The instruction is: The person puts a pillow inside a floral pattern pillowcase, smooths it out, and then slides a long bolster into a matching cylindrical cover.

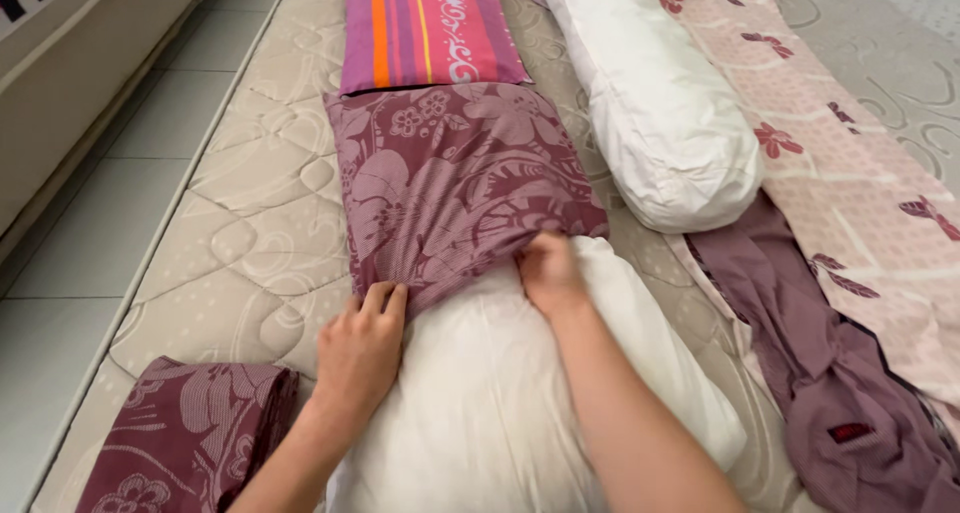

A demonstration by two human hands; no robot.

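Quilted beige mattress [250, 243], laid on a pale tiled floor [90, 223], forms the working surface. At its centre a white pillow [500, 393] is shown lying lengthwise, its far half sheathed in a maroon floral pillowcase [455, 183] and its near half bare. The left hand [362, 345] is seen at the left corner of the pillowcase's open hem, fingers curled and closed on the cloth. The right hand [548, 273] is placed at the hem's middle-right, fingers pinched together on a bunched fold of the same fabric, where cloth and pillow meet. Beyond the pillowcase, a striped pink, purple and orange pillow [425, 28] is set end to end with it. To the right, a white bolster [650, 103] is laid diagonally, just beside a pink flowered sheet [850, 173]. A crumpled plum-coloured cloth [800, 353] is spread between the pillow and that sheet, partly under the bolster's near end. At lower left, a folded maroon floral cloth [190, 438] rests on the mattress near the left forearm.
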